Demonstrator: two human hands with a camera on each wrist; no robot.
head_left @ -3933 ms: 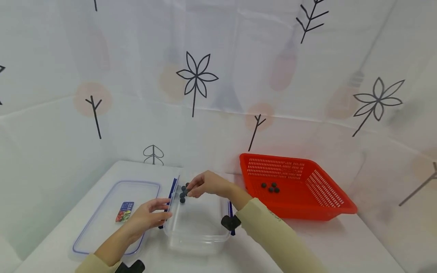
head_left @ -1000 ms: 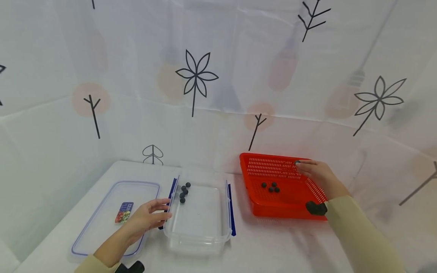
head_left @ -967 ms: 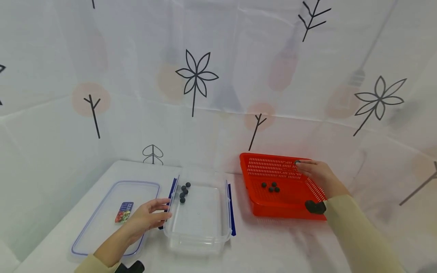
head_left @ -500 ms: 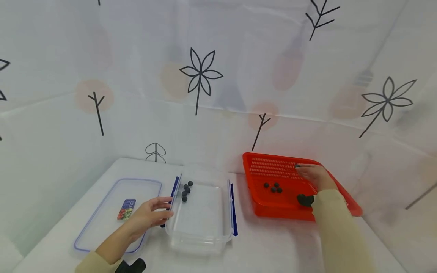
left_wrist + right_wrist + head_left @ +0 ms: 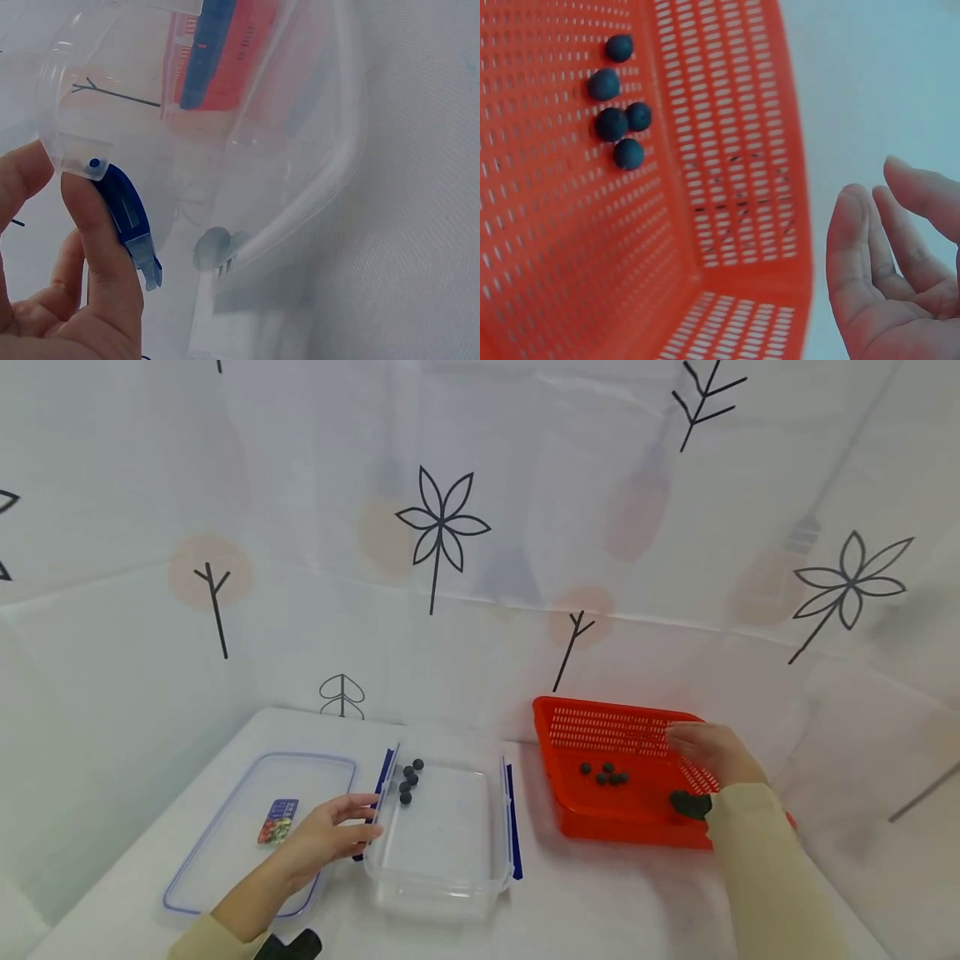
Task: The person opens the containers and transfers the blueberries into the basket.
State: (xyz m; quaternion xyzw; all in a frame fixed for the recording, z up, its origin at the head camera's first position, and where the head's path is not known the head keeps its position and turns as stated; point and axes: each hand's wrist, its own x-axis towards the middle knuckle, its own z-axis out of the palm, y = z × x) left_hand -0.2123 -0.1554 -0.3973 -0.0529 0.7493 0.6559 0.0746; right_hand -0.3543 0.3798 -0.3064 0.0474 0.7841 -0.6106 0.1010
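My right hand [image 5: 708, 750] is raised over the right side of the red basket [image 5: 633, 829], its thumb apart from its fingers and nothing between them. Several blueberries [image 5: 611, 124] lie in a cluster on the basket floor in the right wrist view. My left hand [image 5: 322, 839] rests against the left side of a clear plastic container [image 5: 442, 889], fingertips at the rim. Beside those fingers, a blue side clip [image 5: 126, 202] hangs down in the left wrist view. More blueberries [image 5: 406, 787] sit in a loose line along the container's left inner side.
A clear lid [image 5: 217, 868] with a blue-edged seal and a colourful label [image 5: 277, 821] lies left of the container. Another blue clip [image 5: 513, 827] hangs on the container's right side. A white patterned cloth [image 5: 495, 635] stands behind the table.
My right hand has gone from the container to the basket and let go of a blueberry, which has joined the cluster there. My left hand keeps its place at the container's side.
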